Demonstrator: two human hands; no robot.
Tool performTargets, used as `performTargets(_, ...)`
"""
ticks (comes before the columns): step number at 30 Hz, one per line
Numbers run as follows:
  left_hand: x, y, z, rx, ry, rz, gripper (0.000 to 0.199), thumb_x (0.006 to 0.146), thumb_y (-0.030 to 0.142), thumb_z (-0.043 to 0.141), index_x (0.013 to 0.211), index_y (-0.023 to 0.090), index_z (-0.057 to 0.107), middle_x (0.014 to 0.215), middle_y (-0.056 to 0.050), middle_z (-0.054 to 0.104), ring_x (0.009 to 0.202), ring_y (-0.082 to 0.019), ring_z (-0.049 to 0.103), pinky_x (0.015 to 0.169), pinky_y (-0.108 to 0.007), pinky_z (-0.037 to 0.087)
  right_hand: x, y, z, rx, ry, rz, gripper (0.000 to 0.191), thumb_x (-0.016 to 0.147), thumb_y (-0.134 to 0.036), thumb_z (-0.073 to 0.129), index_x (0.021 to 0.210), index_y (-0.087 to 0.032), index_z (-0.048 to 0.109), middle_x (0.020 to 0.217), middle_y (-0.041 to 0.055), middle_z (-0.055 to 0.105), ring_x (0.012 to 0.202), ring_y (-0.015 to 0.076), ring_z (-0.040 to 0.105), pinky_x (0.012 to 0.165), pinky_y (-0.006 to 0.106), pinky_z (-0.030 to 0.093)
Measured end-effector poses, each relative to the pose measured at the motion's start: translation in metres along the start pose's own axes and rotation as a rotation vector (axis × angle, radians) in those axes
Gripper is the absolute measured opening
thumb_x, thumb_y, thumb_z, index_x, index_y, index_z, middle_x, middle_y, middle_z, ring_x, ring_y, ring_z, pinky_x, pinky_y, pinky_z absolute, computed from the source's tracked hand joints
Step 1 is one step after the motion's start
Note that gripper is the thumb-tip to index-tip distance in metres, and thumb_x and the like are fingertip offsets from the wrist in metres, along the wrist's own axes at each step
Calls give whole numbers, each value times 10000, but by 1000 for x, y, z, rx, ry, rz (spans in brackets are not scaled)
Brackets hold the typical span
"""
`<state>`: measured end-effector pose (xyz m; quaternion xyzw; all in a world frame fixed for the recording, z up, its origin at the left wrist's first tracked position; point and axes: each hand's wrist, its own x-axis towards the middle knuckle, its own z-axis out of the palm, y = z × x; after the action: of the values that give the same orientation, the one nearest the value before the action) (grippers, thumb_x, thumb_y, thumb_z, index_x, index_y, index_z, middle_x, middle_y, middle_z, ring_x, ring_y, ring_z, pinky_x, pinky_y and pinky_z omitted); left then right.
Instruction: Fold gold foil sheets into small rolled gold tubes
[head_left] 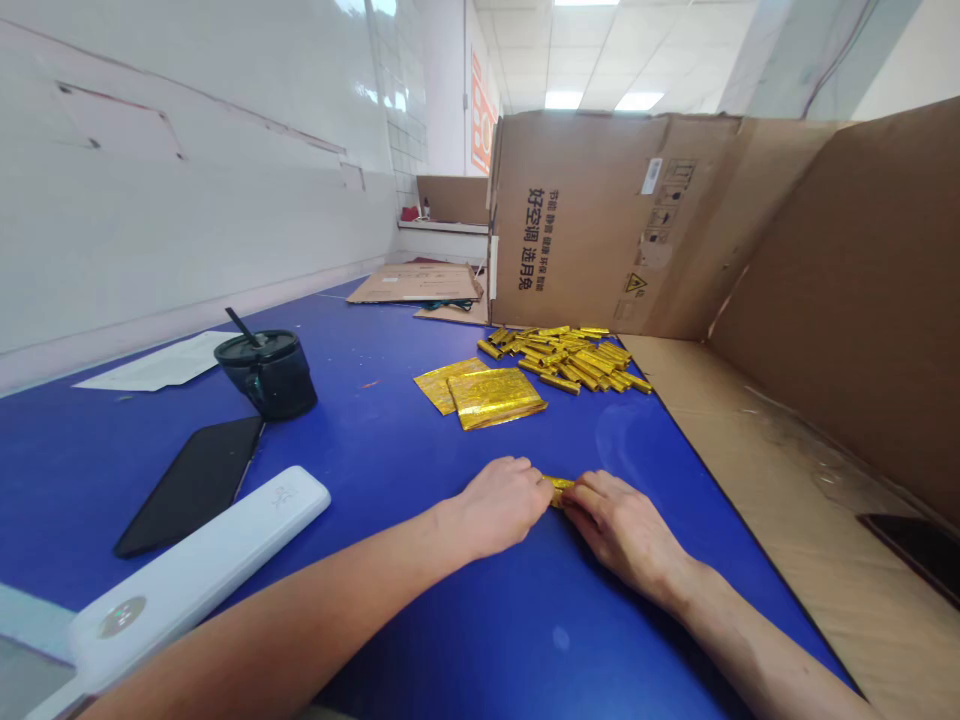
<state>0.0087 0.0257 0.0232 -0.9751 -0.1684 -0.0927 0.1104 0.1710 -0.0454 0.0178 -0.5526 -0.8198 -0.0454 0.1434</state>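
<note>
Between my two hands is a small gold foil piece (556, 490), low over the blue table (390, 620). My left hand (506, 503) has its fingers closed on the piece's left end. The right end is pinched by my right hand (611, 515). Most of the piece is hidden by my fingers. Beyond my hands lie flat gold foil sheets (497, 396), one overlapping another. Behind and to the right of them is a loose pile of narrow gold foil rolls (577, 357).
A dark lidded cup (281, 375) with a straw stands at the left, near white paper (161, 362). Nearer are a black phone (193, 485) and a long white device (202, 580). Cardboard walls (600, 220) border the table's back and right; flat cardboard (412, 282) lies farther back.
</note>
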Motion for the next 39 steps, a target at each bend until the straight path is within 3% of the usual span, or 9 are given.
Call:
performTargets(4,2,2,-1,-20,19,-49,86,785,152,450,759,145,532,734,-46,602,716,-191,546,640,-296,412,-1,1,3,33,6,20,142,813,-184,439,842,-180,578,787,57,548,737,166,497,663,270,400)
performTargets(11,-2,-1,-6,-92,-8,-91,153,754,254,548,854,152,493,764,-40,602,722,-199,556,627,-289,417,0,5,9,129,37,75,240,848,-169,370,782,-208,597,717,33,534,698,156,482,630,257,387)
performTargets(14,-3,-4,-2,-124,-27,-61,32,770,153,501,791,153,525,761,-40,596,741,-185,552,673,-283,408,2,8,9,182,34,104,217,843,-169,378,820,-204,591,719,29,551,708,158,490,641,258,390)
performTargets(25,4,-17,14,-415,-9,-237,173,808,191,417,758,155,579,868,-37,487,802,-146,492,725,-239,394,13,17,10,267,-28,211,205,802,-181,390,742,-197,585,750,32,582,722,153,532,660,252,392)
performTargets(30,9,-19,14,-370,-86,-278,210,820,210,377,755,151,567,814,-55,497,802,-173,479,715,-275,391,18,17,5,325,-79,310,135,762,-183,419,775,-206,552,722,4,614,655,141,542,591,232,376)
performTargets(39,11,-20,11,-316,-131,-281,155,821,217,373,815,192,525,808,-44,571,800,-206,513,676,-302,386,18,15,6,267,-86,344,126,747,-177,419,727,-210,540,697,-3,609,620,128,527,557,214,335)
